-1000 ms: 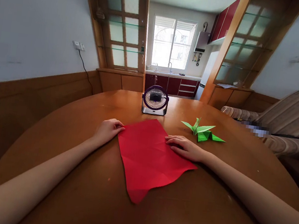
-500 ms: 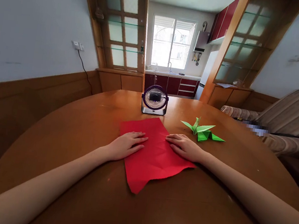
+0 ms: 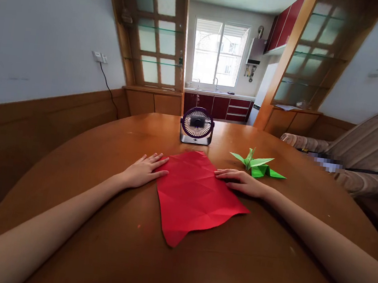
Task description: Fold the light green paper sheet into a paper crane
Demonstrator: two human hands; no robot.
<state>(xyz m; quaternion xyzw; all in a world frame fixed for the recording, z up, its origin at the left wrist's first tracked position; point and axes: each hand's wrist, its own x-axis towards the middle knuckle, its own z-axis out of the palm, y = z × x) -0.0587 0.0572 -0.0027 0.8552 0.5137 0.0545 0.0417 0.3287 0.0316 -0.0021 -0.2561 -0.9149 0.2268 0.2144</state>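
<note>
A creased sheet of red paper lies on the wooden table in front of me, its near edge curling slightly. At the sheet's left edge rests my left hand, fingers spread flat, with the fingertips touching the paper's upper left side. My right hand lies over the right edge, its fingers stretched out on the paper and holding nothing. Just beyond it stand a light green origami crane and a darker green folded paper piece, close together.
A small dark purple desk fan stands on the table behind the paper. To the right is a striped armchair. Glass-shelved cabinets flank an opening to a kitchen with a window.
My left hand has slid left, from well onto the red paper to its left edge. My right hand has shifted slightly right, toward the paper's edge.
</note>
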